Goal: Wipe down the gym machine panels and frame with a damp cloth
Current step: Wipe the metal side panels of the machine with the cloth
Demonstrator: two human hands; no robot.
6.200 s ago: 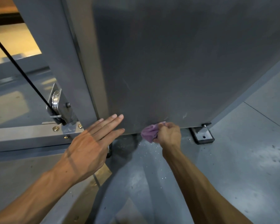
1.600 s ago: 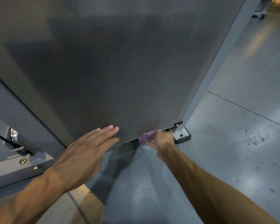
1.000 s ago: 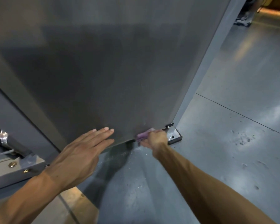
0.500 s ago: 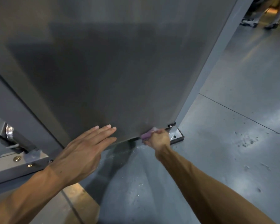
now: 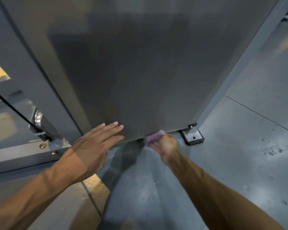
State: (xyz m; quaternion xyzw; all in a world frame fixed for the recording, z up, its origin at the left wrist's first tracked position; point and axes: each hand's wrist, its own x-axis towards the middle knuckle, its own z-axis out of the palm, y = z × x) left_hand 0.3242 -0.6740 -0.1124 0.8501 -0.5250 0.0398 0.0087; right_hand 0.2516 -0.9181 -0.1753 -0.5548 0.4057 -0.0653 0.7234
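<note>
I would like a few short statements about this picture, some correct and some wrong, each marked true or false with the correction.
1. The right hand grips a purple cloth. True.
2. The cloth is at the top of the grey panel. False: it is at the panel's bottom edge.
3. The left hand is curled into a fist. False: its fingers are straight, lying flat against the lower panel.
4. A black foot plate sits on the floor to the right of the cloth. True.
5. The left hand holds the black cable. False: the cable runs apart from it, to a pulley further left.
</note>
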